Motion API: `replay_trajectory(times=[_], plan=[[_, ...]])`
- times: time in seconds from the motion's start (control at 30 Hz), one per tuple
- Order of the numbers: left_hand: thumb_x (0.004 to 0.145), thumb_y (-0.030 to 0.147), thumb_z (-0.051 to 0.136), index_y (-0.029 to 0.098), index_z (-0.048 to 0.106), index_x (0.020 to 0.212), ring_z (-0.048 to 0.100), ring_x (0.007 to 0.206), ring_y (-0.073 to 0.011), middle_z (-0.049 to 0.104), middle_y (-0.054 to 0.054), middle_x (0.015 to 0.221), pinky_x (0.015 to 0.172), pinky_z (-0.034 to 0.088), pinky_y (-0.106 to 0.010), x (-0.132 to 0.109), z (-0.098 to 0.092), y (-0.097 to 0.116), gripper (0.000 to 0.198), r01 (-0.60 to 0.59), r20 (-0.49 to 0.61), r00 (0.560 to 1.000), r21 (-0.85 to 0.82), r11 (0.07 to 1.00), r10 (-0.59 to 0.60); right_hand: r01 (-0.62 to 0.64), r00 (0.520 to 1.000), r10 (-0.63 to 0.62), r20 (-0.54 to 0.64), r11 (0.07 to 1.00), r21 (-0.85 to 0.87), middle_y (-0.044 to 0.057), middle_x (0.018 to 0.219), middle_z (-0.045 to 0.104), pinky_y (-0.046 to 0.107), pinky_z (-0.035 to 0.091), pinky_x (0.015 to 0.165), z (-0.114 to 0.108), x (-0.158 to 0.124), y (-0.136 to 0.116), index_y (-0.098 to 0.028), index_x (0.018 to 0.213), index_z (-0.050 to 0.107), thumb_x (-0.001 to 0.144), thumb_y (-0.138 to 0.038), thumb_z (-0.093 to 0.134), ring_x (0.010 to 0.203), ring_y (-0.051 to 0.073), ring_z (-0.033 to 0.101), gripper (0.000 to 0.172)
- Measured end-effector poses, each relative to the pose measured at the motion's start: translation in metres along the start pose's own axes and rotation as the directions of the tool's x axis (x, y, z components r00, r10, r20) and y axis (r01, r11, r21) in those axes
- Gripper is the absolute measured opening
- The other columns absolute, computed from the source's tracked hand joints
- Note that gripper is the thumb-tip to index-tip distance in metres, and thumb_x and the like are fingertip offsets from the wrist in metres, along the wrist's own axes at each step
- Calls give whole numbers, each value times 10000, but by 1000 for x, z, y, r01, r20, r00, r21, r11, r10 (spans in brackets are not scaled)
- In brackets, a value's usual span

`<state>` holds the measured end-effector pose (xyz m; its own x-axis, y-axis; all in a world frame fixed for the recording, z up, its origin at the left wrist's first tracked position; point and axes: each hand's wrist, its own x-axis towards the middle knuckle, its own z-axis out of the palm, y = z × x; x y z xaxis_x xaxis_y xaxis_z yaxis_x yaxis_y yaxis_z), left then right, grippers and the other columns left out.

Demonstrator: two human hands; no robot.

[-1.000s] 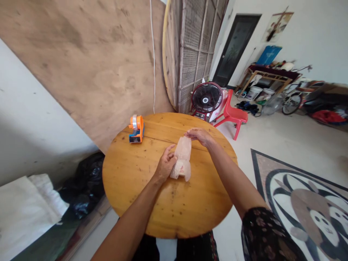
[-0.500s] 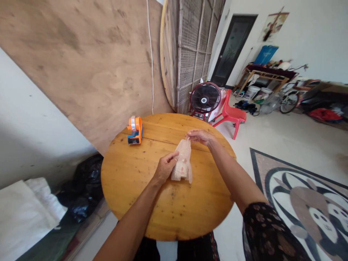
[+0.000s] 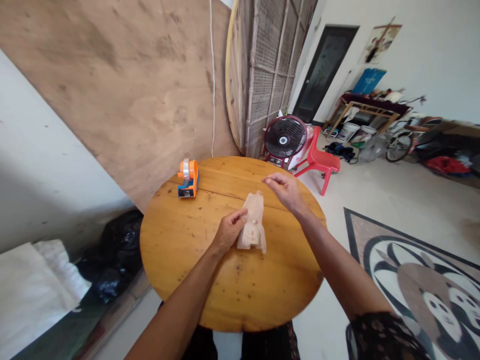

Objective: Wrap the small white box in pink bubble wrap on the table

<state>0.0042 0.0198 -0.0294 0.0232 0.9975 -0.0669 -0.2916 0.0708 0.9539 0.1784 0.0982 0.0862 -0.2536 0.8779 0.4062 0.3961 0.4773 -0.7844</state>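
Note:
A small package in translucent pinkish plastic wrap [image 3: 254, 225] lies on the round wooden table [image 3: 180, 255]. Inside its near end a pale object with a faint reddish mark shows through; its kind is hidden. My left hand [image 3: 229, 230] holds the package's left edge between thumb and fingers. Above and to the right of the far end hovers my right hand [image 3: 283, 190], apart from the package, its thumb and forefinger pinched together. Whether anything thin is between them is too small to tell. An orange and blue tape dispenser [image 3: 188, 178] with a roll stands at the table's far left.
A red plastic chair [image 3: 318, 155] and a dark red fan [image 3: 285, 138] stand beyond the table. Black bags [image 3: 123, 235] and a white sack [image 3: 33, 285] lie at the left. Plywood [image 3: 131, 90] leans behind the table.
My right hand has come away from the package's far end and moved slightly right and up. My left hand stays on the package.

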Motion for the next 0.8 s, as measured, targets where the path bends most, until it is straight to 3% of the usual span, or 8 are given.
replay_trajectory(times=[0.03, 0.1, 0.13, 0.2, 0.3, 0.4, 0.7, 0.8], plan=[[713, 316, 711, 89, 619, 1219, 657, 913, -208, 702, -113, 1106, 790, 514, -286, 0, 0, 1, 563, -6, 15, 1000, -5, 1000, 6, 159, 981, -144, 128, 980, -121, 60, 952, 711, 307, 438, 828, 6, -8, -14, -184, 907, 669, 863, -307, 544, 911, 186, 626, 181], [726, 333, 704, 102, 633, 1198, 659, 851, -193, 718, -90, 1042, 744, 514, -271, -1, -1, 1, 531, -32, 53, 998, -5, 999, 33, 420, 858, -283, 429, 867, -267, 83, 1006, 705, 314, 421, 850, 21, -23, -35, -175, 965, 671, 887, -247, 507, 952, 199, 623, 196], [737, 342, 695, 107, 641, 1187, 658, 826, -187, 723, -80, 1012, 726, 512, -265, -1, -2, 1, 510, -49, 75, 996, -5, 999, 49, 516, 772, -267, 577, 794, -322, 89, 976, 704, 315, 416, 833, 27, -28, -42, -171, 949, 670, 894, -219, 486, 925, 203, 626, 198], [760, 349, 675, 117, 640, 1189, 657, 818, -184, 725, -70, 985, 715, 509, -262, 0, -3, 0, 489, -69, 109, 992, -17, 997, 70, 569, 715, -113, 690, 669, -479, 115, 930, 700, 320, 409, 780, 37, -35, -46, -154, 888, 667, 904, -191, 453, 862, 218, 636, 217], [760, 331, 667, 113, 612, 1234, 655, 903, -205, 716, -86, 1026, 763, 512, -278, 0, -2, 0, 525, -45, 94, 994, -24, 999, 47, 469, 792, 106, 601, 525, -710, 155, 930, 694, 326, 392, 684, 34, -40, -37, -136, 909, 658, 898, -162, 424, 790, 244, 652, 236], [722, 359, 702, 86, 605, 1242, 645, 968, -226, 700, -116, 1090, 830, 508, -302, -2, 0, 4, 596, 9, 39, 999, -22, 1000, -8, 364, 846, 194, 497, 470, -804, 162, 928, 691, 319, 374, 626, 18, -49, -24, -144, 927, 651, 937, -215, 372, 773, 258, 660, 288], [666, 416, 775, 79, 517, 1333, 622, 1059, -290, 659, -144, 1169, 879, 527, -365, -6, 4, 4, 790, -49, 40, 998, 181, 982, 42, 90, 901, 304, 311, 571, -816, 121, 1009, 684, 304, 391, 658, 5, -80, 15, -176, 1090, 610, 931, -254, 401, 870, 250, 650, 273], [662, 363, 777, 55, 484, 1352, 601, 1104, -290, 630, -162, 1211, 929, 505, -370, -5, 4, 3, 811, -82, 38, 996, 275, 958, 74, -39, 954, 257, 152, 610, -791, 128, 1103, 642, 307, 410, 713, 8, -76, 22, -178, 1105, 613, 940, -307, 411, 914, 244, 634, 292]])
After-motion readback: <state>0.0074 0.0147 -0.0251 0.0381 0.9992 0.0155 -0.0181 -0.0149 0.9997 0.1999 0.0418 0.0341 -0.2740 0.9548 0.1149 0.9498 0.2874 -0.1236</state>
